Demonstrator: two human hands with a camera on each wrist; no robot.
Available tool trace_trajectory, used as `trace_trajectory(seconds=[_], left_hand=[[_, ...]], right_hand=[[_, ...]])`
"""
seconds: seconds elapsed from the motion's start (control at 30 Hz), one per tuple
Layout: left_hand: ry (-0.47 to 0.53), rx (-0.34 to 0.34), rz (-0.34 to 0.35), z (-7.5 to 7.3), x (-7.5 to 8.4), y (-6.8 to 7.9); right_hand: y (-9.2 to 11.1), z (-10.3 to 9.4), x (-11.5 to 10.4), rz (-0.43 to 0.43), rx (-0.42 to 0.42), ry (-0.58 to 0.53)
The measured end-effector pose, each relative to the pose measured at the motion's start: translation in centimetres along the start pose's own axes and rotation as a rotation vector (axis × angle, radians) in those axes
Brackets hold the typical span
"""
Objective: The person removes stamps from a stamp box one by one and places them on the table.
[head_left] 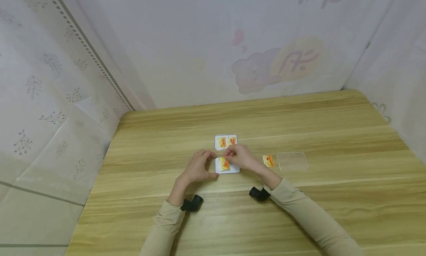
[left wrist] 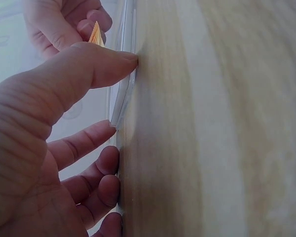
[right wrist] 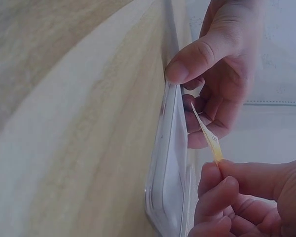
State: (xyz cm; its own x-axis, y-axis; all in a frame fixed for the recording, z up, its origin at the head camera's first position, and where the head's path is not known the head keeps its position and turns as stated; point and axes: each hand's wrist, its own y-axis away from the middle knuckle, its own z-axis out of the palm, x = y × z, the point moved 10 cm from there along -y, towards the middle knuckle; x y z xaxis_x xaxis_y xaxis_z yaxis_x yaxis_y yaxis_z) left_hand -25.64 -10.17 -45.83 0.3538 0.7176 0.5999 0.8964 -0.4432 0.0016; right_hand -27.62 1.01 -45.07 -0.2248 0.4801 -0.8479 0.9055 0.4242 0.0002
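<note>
A small yellow-orange stamp (head_left: 224, 164) with a toothed edge is pinched between the thumb and fingertips of my right hand (head_left: 243, 158). It is tilted over a flat clear case with a white insert (head_left: 235, 169). In the right wrist view, one end of the stamp (right wrist: 210, 137) stands up away from the white surface. My left hand (head_left: 197, 167) holds the case at its left end, thumb on the near edge and index finger at the far side. The left wrist view shows that thumb (left wrist: 113, 66) against the case's rim.
Beyond the hands lies a second case (head_left: 217, 142) with two orange stamps in it. To the right, another orange stamp (head_left: 268, 160) lies on the wooden table (head_left: 332, 211), beside a transparent plastic lid (head_left: 293, 161). Black wrist mounts (head_left: 192, 204) sit under both forearms.
</note>
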Motion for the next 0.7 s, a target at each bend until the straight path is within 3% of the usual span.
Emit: trace_trajectory(seconds=[0.7], left_hand=[[-0.004,-0.007,-0.005,0.0,-0.1,0.0]], right_hand=[[0.9,-1.7,0.8,0.021,0.011,-0.043]])
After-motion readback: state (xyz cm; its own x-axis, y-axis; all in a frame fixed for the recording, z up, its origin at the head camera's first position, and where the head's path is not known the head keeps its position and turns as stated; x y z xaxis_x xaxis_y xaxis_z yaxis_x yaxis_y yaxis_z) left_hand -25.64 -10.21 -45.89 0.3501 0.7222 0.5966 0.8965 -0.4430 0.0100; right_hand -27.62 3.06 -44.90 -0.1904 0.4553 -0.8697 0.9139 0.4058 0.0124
